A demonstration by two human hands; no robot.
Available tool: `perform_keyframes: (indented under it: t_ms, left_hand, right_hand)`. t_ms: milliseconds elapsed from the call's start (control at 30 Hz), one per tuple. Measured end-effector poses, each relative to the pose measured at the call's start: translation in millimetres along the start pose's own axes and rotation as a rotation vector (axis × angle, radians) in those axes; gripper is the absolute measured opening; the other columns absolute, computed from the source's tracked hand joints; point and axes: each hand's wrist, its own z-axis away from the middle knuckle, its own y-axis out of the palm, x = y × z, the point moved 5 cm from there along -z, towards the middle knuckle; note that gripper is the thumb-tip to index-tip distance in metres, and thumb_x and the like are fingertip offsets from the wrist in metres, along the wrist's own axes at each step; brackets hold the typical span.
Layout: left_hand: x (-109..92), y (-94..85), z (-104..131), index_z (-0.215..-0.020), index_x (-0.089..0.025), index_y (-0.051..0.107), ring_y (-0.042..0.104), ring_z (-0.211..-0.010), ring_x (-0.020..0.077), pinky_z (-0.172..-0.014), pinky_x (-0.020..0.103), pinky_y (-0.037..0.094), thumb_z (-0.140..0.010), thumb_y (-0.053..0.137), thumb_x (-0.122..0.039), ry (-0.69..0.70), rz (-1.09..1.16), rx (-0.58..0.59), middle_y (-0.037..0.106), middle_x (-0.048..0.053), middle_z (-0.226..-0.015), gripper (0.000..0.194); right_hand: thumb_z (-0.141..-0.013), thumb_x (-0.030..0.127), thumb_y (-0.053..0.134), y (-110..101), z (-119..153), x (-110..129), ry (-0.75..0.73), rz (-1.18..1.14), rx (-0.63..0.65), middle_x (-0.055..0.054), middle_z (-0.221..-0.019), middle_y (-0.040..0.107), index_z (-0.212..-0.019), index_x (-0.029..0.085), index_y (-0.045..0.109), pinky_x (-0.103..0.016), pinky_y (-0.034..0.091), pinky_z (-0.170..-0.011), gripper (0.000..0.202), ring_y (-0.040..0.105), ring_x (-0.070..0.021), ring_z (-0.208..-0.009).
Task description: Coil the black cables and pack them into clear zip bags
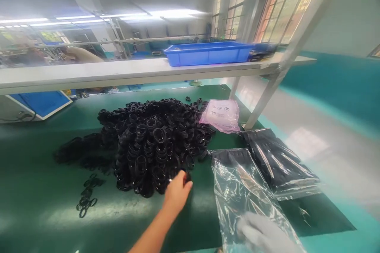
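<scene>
A big heap of black oval rings (157,138) covers the middle of the green tabletop (118,225). At the heap's lower right edge, my left hand (177,191) is bare, its fingers closed round one or more of the black rings. My right hand (261,231), in a whitish glove and blurred, lies over the lower part of a clear plastic bag (237,185); its fingers are smeared by motion. Dark pieces show inside the top end of that bag. Beside it on the right lies another clear bag (276,162) filled with black items.
A pink plastic bag (221,114) lies behind the heap, near a slanting shelf post (264,99). Above the table runs a white shelf (118,72) with a blue tray (209,54). Loose rings (86,199) lie at the left. A blue-topped box (41,102) stands at the far left.
</scene>
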Motion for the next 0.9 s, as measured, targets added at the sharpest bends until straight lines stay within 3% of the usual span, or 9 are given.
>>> perform_keyframes:
  t_ms: [33, 100, 167, 267, 400, 533, 633, 767, 900]
  left_hand:
    - [2, 12.9, 11, -0.087, -0.019, 0.052, 0.059, -0.066, 0.0130, -0.060, 0.023, 0.045, -0.085, 0.047, -0.025, -0.020, 0.040, 0.042, 0.060, 0.000, -0.076, 0.009]
    - [5, 38.2, 26, -0.082, -0.017, 0.051, 0.056, -0.051, 0.0094, -0.048, 0.019, 0.042, -0.087, 0.043, -0.026, -0.047, 0.101, 0.116, 0.059, -0.002, -0.065, 0.014]
    - [10, 53.8, 33, -0.079, -0.015, 0.052, 0.055, -0.046, 0.0084, -0.045, 0.018, 0.041, -0.088, 0.042, -0.025, -0.058, 0.127, 0.157, 0.058, -0.002, -0.060, 0.017]
    - [22, 48.0, 29, -0.076, -0.015, 0.055, 0.058, -0.054, 0.0129, -0.054, 0.024, 0.046, -0.088, 0.042, -0.025, -0.064, 0.084, 0.138, 0.060, 0.002, -0.063, 0.021]
    - [37, 15.1, 10, -0.095, -0.019, 0.057, 0.055, -0.096, 0.0223, -0.083, 0.038, 0.041, -0.086, 0.037, -0.012, 0.001, -0.026, 0.022, 0.058, 0.009, -0.099, 0.023]
    - [38, 10.9, -17, -0.090, -0.019, 0.060, 0.043, -0.112, 0.0224, -0.098, 0.039, 0.029, -0.081, 0.037, -0.002, 0.105, -0.063, 0.046, 0.051, 0.008, -0.110, 0.030]
    - [33, 19.3, -25, -0.082, -0.019, 0.062, 0.043, -0.112, 0.0222, -0.100, 0.039, 0.026, -0.082, 0.039, -0.007, 0.147, -0.027, 0.100, 0.053, 0.008, -0.106, 0.025]
    - [40, 23.5, -7, -0.085, -0.018, 0.060, 0.046, -0.107, 0.0245, -0.096, 0.040, 0.029, -0.077, 0.050, -0.013, 0.069, 0.077, 0.116, 0.056, 0.009, -0.100, 0.013]
    - [70, 32.1, 23, -0.069, -0.017, 0.055, 0.056, -0.070, 0.0174, -0.068, 0.030, 0.042, -0.078, 0.053, -0.029, -0.140, 0.280, 0.159, 0.054, 0.001, -0.066, 0.016]
  right_hand:
    - [-0.084, 0.036, 0.043, 16, -11, 14, 0.030, -0.130, 0.058, -0.003, -0.088, 0.069, -0.104, 0.027, 0.063, -0.026, 0.051, -0.065, 0.030, 0.065, -0.0183, -0.078]
    - [-0.078, 0.033, 0.046, 47, -38, 37, 0.062, -0.271, -0.007, -0.009, -0.129, 0.052, -0.131, 0.021, 0.041, -0.028, 0.048, -0.084, 0.055, 0.055, -0.0209, -0.110]
    - [-0.074, 0.027, 0.046, 85, -64, 49, 0.090, -0.187, 0.005, -0.012, -0.133, 0.048, -0.138, 0.015, 0.029, -0.029, 0.047, -0.088, 0.067, 0.056, -0.0195, -0.110]
    - [-0.065, 0.016, 0.048, 120, -89, 50, 0.091, -0.073, -0.013, -0.012, -0.126, 0.054, -0.130, 0.011, 0.041, -0.031, 0.041, -0.096, 0.065, 0.053, -0.0200, -0.114]
    - [-0.063, 0.014, 0.050, 117, -94, 48, 0.082, 0.106, -0.069, -0.014, -0.124, 0.053, -0.126, 0.012, 0.047, -0.039, 0.035, -0.100, 0.063, 0.047, -0.0266, -0.117]
    - [-0.062, 0.007, 0.052, 108, -92, 59, 0.047, 0.264, -0.069, -0.014, -0.117, 0.055, -0.121, 0.013, 0.054, -0.043, 0.033, -0.097, 0.059, 0.046, -0.0316, -0.111]
    - [-0.061, 0.004, 0.054, 112, -96, 63, 0.066, 0.298, -0.048, -0.017, -0.114, 0.055, -0.121, 0.013, 0.053, -0.049, 0.034, -0.093, 0.061, 0.046, -0.0355, -0.108]
    - [-0.062, 0.004, 0.052, 115, -102, 61, 0.124, 0.189, -0.033, -0.018, -0.113, 0.055, -0.121, 0.013, 0.051, -0.049, 0.032, -0.096, 0.059, 0.046, -0.0337, -0.112]
    - [-0.072, 0.018, 0.050, 121, -104, 59, 0.173, -0.089, 0.091, -0.012, -0.102, 0.065, -0.111, 0.014, 0.054, -0.035, 0.048, -0.080, 0.039, 0.062, -0.0222, -0.093]
